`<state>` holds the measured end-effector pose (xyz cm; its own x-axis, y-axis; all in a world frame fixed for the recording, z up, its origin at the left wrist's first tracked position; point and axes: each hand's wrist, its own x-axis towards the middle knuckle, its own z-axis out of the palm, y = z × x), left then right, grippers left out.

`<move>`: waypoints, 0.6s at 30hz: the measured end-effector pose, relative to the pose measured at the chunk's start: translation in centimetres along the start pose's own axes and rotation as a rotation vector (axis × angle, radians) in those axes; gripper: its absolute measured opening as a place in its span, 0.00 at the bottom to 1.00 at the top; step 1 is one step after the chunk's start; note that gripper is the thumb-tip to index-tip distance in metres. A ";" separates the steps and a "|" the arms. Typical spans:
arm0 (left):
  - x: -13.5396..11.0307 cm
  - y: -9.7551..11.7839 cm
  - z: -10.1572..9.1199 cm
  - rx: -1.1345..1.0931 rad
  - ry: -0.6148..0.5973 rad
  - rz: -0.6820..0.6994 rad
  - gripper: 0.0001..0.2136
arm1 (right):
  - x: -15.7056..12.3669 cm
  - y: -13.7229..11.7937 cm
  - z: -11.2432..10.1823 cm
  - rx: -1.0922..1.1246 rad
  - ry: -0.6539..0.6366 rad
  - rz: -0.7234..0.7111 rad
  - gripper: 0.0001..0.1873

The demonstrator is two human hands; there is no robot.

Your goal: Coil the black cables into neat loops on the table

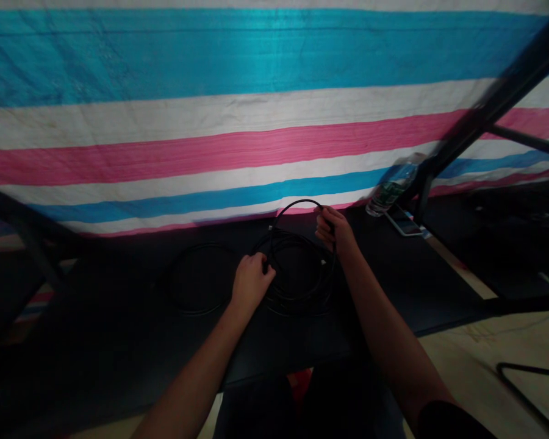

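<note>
A black cable (305,200) arches up between my two hands. My right hand (335,228) is closed around it, a little above the dark tabletop. Lower and to the left, my left hand (253,277) pinches the cable between thumb and fingers. Beneath and between the hands lies a round coil of black cable (297,299) in several loops, with small pale bits on it. Left of my left hand, a thinner black cable loop (201,246) rests flat on the table. The cable's ends cannot be made out in the dim light.
The black table (119,341) runs along a striped plastic sheet (210,164). At the right back a clear plastic bottle (391,192) leans beside a phone (405,221). A dark metal frame bar (476,137) slants up at the right, another frame bar (32,244) at the left.
</note>
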<state>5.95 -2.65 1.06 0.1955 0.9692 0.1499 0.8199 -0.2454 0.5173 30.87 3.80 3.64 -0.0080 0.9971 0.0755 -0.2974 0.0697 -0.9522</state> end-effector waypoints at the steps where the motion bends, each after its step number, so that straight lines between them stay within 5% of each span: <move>1: 0.0 -0.1 -0.1 0.004 0.001 0.005 0.03 | 0.0 0.0 0.0 -0.008 0.007 -0.005 0.13; 14: 0.5 -0.2 -0.1 0.090 -0.159 -0.079 0.05 | 0.3 0.7 0.1 -0.108 0.041 -0.045 0.12; 18: 0.3 -0.2 -0.2 0.007 -0.127 -0.091 0.04 | 0.7 1.4 -0.2 -0.211 0.044 -0.087 0.12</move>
<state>5.74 -2.33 1.13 0.1866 0.9824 -0.0058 0.8411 -0.1567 0.5177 30.62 4.60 2.26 0.0516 0.9871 0.1514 -0.0891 0.1555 -0.9838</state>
